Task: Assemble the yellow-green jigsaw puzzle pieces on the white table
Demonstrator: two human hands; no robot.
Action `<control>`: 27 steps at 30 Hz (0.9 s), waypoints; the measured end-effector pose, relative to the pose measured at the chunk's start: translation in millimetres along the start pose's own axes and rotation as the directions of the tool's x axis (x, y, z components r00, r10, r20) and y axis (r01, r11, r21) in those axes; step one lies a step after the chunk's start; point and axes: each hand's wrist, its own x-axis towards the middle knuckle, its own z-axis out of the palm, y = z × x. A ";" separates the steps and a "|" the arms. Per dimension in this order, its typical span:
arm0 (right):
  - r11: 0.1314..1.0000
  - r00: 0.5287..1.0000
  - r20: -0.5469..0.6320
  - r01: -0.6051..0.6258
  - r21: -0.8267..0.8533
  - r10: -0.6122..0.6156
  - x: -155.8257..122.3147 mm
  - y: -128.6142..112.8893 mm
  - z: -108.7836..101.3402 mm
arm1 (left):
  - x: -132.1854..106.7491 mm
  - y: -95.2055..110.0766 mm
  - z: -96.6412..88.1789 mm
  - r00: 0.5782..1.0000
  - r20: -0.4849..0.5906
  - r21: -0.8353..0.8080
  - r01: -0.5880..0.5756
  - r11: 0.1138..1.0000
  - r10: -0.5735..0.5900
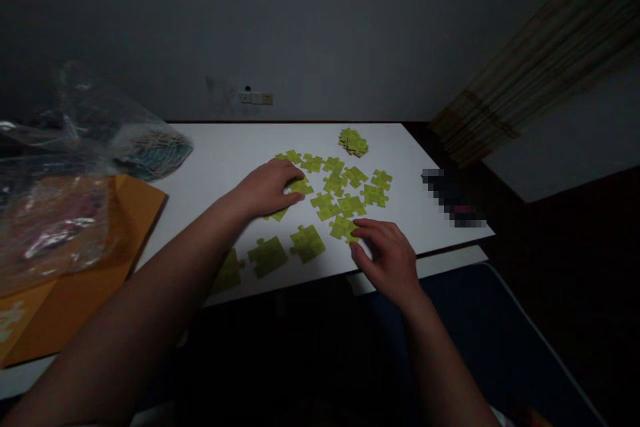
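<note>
Several yellow-green jigsaw pieces lie spread on a white table. My left hand rests palm down with its fingers curled over one piece at the left of the spread. My right hand lies near the table's front edge, fingertips pinching the edge of another piece. Two larger loose pieces sit between my forearms. A small stack of pieces stands at the back.
A crumpled clear plastic bag and an orange envelope cover the left end of the table. A blurred dark object lies at the right edge. A wall stands behind the table, with a striped curtain at the right.
</note>
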 end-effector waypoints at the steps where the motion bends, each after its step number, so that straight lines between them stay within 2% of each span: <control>1: 1.000 1.000 0.000 0.000 0.001 0.000 0.0 0.1 0.2 | 0.2 0.3 0.2 1.000 -0.002 0.012 0.007 1.000 -0.007; 12: 1.000 1.000 -0.017 -0.003 0.009 0.004 1.5 -3.0 -0.9 | 0.6 3.6 -0.9 0.994 -0.011 0.122 0.112 0.986 -0.111; 21: 0.999 0.999 -0.025 -0.024 0.038 0.025 0.3 -4.9 0.4 | 0.1 2.6 0.3 0.992 -0.032 0.135 0.125 0.983 -0.122; 24: 0.994 0.998 -0.020 -0.053 0.091 0.055 0.7 -1.9 -3.9 | -0.5 5.3 -1.5 0.991 -0.022 0.142 0.135 0.981 -0.133; 27: 0.988 0.993 -0.068 -0.091 0.124 0.100 9.3 7.1 -11.4 | -0.7 7.4 -2.9 0.989 -0.018 0.142 0.148 0.979 -0.147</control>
